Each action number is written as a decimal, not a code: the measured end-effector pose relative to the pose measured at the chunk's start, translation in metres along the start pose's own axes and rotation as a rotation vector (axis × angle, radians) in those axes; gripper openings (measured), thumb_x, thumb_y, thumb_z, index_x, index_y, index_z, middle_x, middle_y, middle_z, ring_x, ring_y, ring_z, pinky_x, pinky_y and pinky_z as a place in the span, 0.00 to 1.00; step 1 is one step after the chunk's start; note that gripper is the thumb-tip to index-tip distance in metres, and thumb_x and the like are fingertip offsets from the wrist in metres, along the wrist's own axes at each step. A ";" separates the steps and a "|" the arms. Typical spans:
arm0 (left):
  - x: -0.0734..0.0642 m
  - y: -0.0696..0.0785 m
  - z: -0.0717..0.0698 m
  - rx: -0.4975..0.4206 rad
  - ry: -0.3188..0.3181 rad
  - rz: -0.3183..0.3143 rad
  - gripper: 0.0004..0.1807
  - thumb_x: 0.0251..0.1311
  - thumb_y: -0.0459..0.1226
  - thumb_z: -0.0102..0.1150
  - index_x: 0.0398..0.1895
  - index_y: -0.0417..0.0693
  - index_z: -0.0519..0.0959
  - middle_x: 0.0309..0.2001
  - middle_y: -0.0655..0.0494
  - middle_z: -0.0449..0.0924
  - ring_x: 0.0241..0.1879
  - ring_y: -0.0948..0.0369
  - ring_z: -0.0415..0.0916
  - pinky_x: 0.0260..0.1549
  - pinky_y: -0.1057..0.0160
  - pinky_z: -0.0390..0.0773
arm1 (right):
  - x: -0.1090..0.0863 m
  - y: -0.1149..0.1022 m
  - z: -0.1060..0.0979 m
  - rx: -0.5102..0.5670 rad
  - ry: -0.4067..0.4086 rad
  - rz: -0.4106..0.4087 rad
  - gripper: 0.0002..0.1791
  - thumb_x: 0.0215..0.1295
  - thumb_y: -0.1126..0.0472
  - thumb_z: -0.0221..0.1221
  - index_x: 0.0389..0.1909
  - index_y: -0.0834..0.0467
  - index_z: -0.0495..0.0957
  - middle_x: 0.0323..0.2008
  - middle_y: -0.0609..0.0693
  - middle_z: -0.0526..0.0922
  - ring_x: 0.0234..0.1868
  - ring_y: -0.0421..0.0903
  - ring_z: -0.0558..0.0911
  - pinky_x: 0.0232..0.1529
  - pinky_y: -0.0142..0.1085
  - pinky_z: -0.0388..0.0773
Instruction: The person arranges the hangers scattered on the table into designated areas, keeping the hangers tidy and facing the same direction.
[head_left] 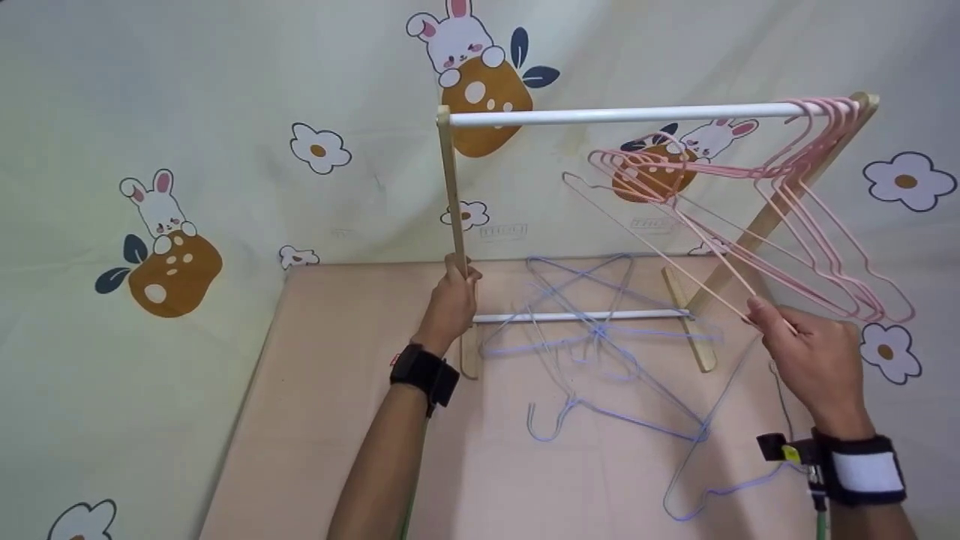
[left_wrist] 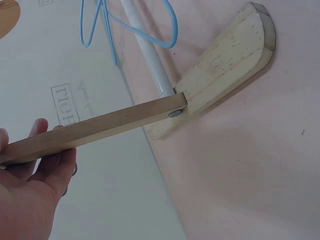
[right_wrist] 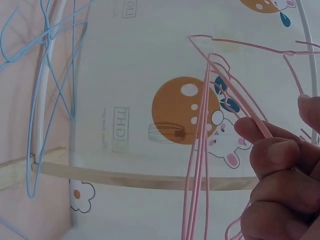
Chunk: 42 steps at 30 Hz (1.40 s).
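Note:
My left hand (head_left: 450,304) grips the left wooden post (head_left: 454,202) of a small clothes rack; in the left wrist view, fingers and thumb lie on both sides of that post. At the right, my right hand (head_left: 817,364) pinches a pink hanger (head_left: 712,250) by one lower corner, partly covered by the fingers. The hook of this hanger is up near the white top rod (head_left: 600,116), apparently just under it. Several other pink hangers (head_left: 808,159) hang bunched at the rod's right end, close beside the held one.
Several blue hangers (head_left: 598,330) lie tangled across the pink tabletop (head_left: 337,450), some over the rack's white lower bar (head_left: 510,318). The right wooden foot (head_left: 697,341) rests on the table. Behind stands a pale cloth backdrop (head_left: 247,75) with rabbit prints.

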<state>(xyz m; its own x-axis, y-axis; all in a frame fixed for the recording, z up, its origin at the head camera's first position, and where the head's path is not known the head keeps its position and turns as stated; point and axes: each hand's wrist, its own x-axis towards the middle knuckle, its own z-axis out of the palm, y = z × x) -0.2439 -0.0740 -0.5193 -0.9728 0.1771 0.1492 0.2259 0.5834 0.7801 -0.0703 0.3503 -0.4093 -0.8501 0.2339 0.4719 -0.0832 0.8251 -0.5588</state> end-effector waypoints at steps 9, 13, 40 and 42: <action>-0.001 0.001 0.000 0.004 -0.001 -0.008 0.15 0.89 0.32 0.41 0.70 0.39 0.60 0.58 0.42 0.83 0.39 0.50 0.81 0.35 0.50 0.84 | 0.006 0.005 -0.012 -0.045 0.065 0.066 0.26 0.82 0.52 0.64 0.27 0.69 0.87 0.20 0.62 0.83 0.12 0.38 0.60 0.15 0.31 0.50; -0.002 0.002 -0.001 -0.006 -0.020 -0.017 0.16 0.90 0.35 0.39 0.71 0.39 0.59 0.60 0.43 0.82 0.35 0.52 0.79 0.31 0.53 0.83 | 0.008 0.006 -0.016 -0.024 0.084 0.053 0.24 0.83 0.54 0.64 0.33 0.72 0.89 0.31 0.69 0.89 0.14 0.31 0.64 0.15 0.30 0.51; -0.002 0.001 -0.001 -0.007 -0.028 -0.029 0.17 0.90 0.35 0.38 0.72 0.38 0.58 0.60 0.44 0.82 0.31 0.55 0.78 0.28 0.56 0.82 | 0.015 0.039 -0.007 -0.007 0.039 0.307 0.32 0.85 0.46 0.60 0.25 0.67 0.86 0.29 0.52 0.90 0.17 0.45 0.67 0.18 0.34 0.55; -0.002 0.000 -0.001 -0.011 -0.021 -0.020 0.18 0.90 0.35 0.38 0.73 0.35 0.59 0.61 0.42 0.82 0.32 0.54 0.79 0.29 0.55 0.83 | 0.016 0.041 -0.007 -0.002 0.034 0.326 0.33 0.85 0.44 0.60 0.23 0.65 0.85 0.24 0.37 0.86 0.17 0.44 0.67 0.17 0.33 0.56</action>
<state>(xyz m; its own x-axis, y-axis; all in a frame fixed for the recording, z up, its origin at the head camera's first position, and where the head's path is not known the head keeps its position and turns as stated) -0.2419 -0.0749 -0.5187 -0.9759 0.1821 0.1204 0.2054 0.5784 0.7895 -0.0839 0.3911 -0.4198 -0.8139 0.5027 0.2912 0.1915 0.7054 -0.6824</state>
